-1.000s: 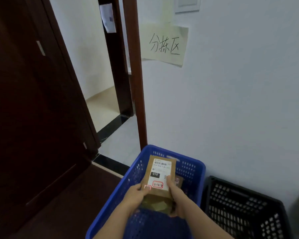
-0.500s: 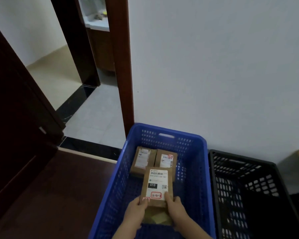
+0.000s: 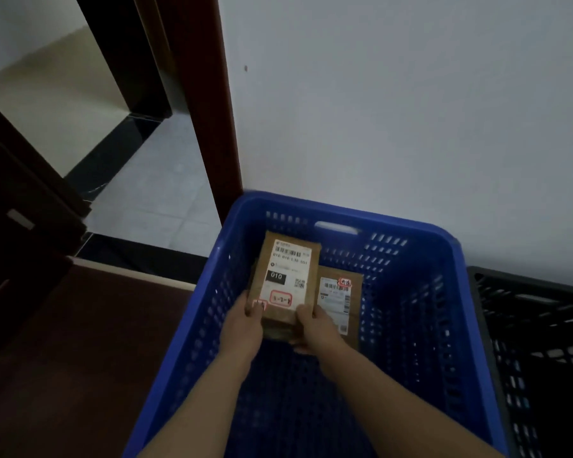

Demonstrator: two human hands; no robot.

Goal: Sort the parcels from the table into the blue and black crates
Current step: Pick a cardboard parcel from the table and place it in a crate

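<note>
A brown cardboard parcel [image 3: 286,276] with a white label reading 010 is held low inside the blue crate [image 3: 444,292]. My left hand [image 3: 247,320] grips its near left corner and my right hand [image 3: 313,330] grips its near right corner. It covers most of one parcel lying on the crate floor; only a sliver of that one shows at the held parcel's left edge. A second brown parcel [image 3: 339,294] with a white label lies beside it to the right. The black crate [image 3: 536,342] stands right of the blue one and looks dark inside.
Both crates stand on the floor against a white wall [image 3: 411,110]. A dark wooden door frame [image 3: 209,110] rises just behind the blue crate's left corner, with an open doorway and pale tiled floor [image 3: 153,193] beyond. Dark brown flooring [image 3: 80,358] lies to the left.
Both hands have carried the parcel down and forward into the blue crate, over the left one of the two parcels lying there. The view has tilted further down.
</note>
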